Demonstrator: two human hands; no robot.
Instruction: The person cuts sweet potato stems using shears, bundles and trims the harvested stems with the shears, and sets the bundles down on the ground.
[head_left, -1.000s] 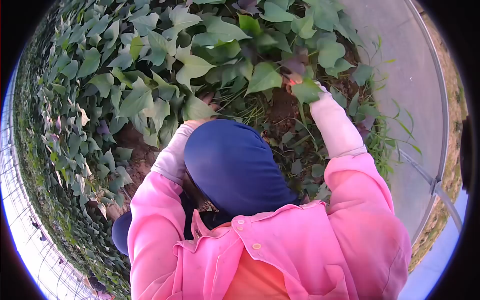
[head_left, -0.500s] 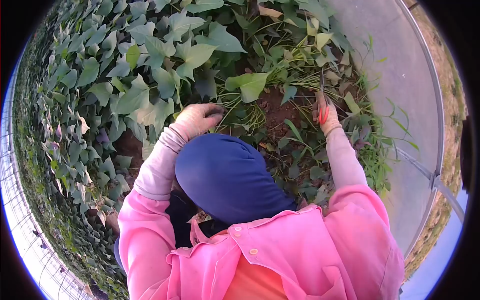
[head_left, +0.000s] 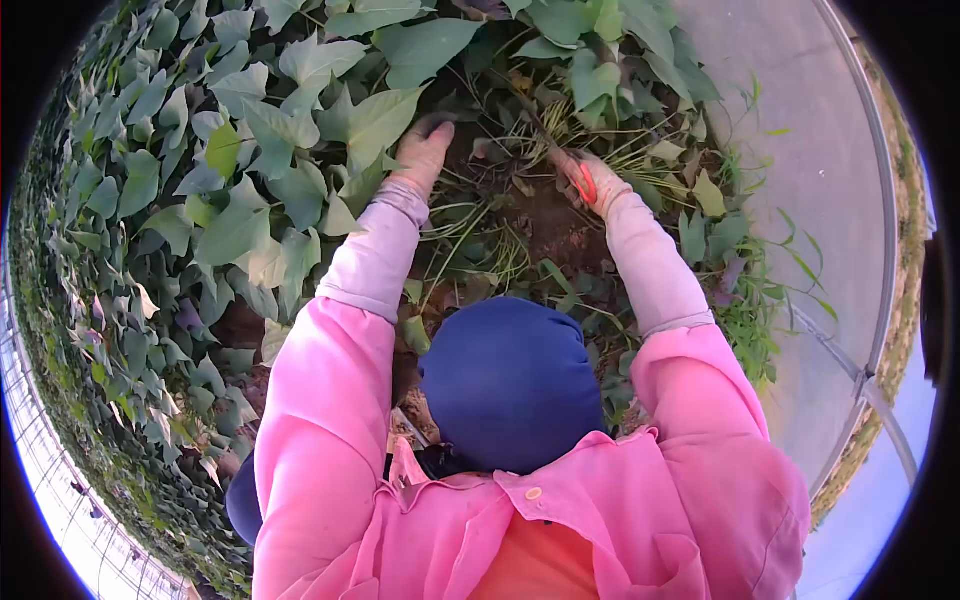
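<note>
Right hand [head_left: 590, 185] clasps a curved red handle [head_left: 588, 184]; whether left hand [head_left: 424, 157], by pointed leaves [head_left: 378, 122], grips anything is unclear.

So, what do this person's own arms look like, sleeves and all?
Loose, bright pink outer sleeves cover the upper part. Further down, much paler, pinkish forearm coverings run toward the wrists, with gathered edges near the pink cloth. I see no cables.

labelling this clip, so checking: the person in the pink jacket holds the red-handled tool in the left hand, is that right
Wrong hand: the head view shows the red-handled tool in the right hand, not the left hand. The jacket is indeed pink.
</note>
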